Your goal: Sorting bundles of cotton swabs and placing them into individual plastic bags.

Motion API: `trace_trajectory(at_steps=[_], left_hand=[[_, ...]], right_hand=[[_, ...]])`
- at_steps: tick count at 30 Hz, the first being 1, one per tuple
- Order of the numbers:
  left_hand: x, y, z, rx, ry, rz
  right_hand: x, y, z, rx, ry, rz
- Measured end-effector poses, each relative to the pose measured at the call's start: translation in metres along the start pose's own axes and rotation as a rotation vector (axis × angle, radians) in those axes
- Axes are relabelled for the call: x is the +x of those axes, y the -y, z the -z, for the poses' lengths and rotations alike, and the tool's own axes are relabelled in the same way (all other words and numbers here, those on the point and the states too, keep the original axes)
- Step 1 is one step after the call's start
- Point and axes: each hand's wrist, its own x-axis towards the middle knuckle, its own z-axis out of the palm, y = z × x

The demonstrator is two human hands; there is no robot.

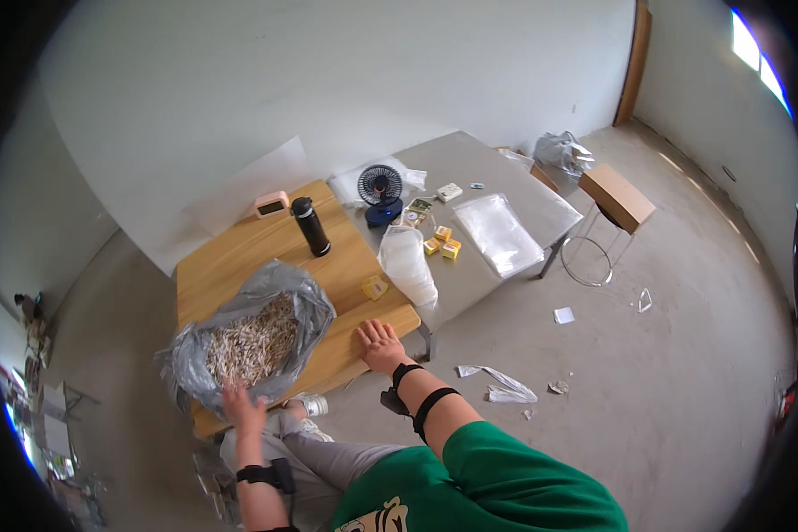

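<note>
A grey plastic bag (279, 275) lies wide open on the wooden table (230, 257), filled with a heap of small pale and brownish stick-like pieces (253, 341), too small to name. At the bag's near edge is my left hand (242, 410), its fingers stretched toward the heap and nothing visible in them. Whether it touches the bag I cannot tell. My right hand (383, 348) rests on the table's near right edge, fingers spread and empty. Just beyond it lies a small flat yellow packet (375, 287).
A black bottle (310, 228) and a pink clock-like box (271, 205) stand behind the bag. On the grey table (470, 160) are a small fan (381, 191), yellow boxes (450, 249) and clear plastic sheets (498, 234). A cardboard box (618, 197) sits on a stool; plastic scraps (501, 386) litter the floor.
</note>
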Motion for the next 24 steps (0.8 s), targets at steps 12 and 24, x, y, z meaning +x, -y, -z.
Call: trace_trajectory(at_steps=[12, 24], left_hand=[[-0.326, 0.272, -0.063, -0.155, 0.053, 0.986], [-0.563, 0.191, -0.193, -0.596, 0.541, 1.259]], right_hand=[[0.01, -0.019, -0.021, -0.063, 0.013, 0.085], [0.017, 0.01, -0.024, -0.214, 0.201, 0.089]])
